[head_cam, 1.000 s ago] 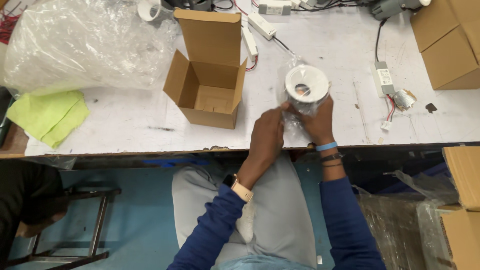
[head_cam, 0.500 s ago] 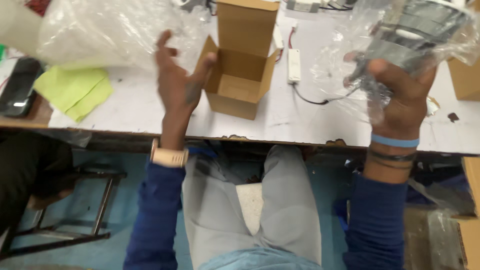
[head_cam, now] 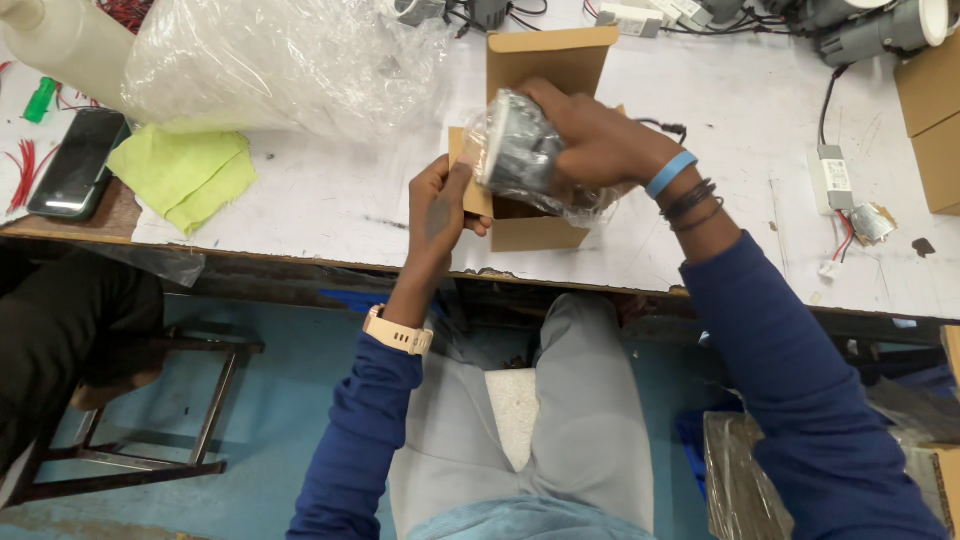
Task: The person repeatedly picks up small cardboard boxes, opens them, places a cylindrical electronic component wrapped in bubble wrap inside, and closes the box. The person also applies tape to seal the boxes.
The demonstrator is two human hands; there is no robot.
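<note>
White worn surface point(head_cam: 330, 200): right hand point(head_cam: 590, 140) grips a plastic-wrapped grey light fitting point(head_cam: 520, 155) over a small brown cardboard box point(head_cam: 545, 70); left hand point(head_cam: 440, 215) pinches its flap.

Scuffed white worktable point(head_cam: 330, 200) over blue floor point(head_cam: 280, 420), a metal-legged stool point(head_cam: 190, 400), perhaps, at left.

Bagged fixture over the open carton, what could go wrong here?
1. The loose clear bag around the bagged fixture could snag on the small carton flaps.
2. The carton sits near the table edge; only the left hand steadies it, so a push might tip it off.
3. The right hand grips through slippery film; the fixture may slip.
</note>
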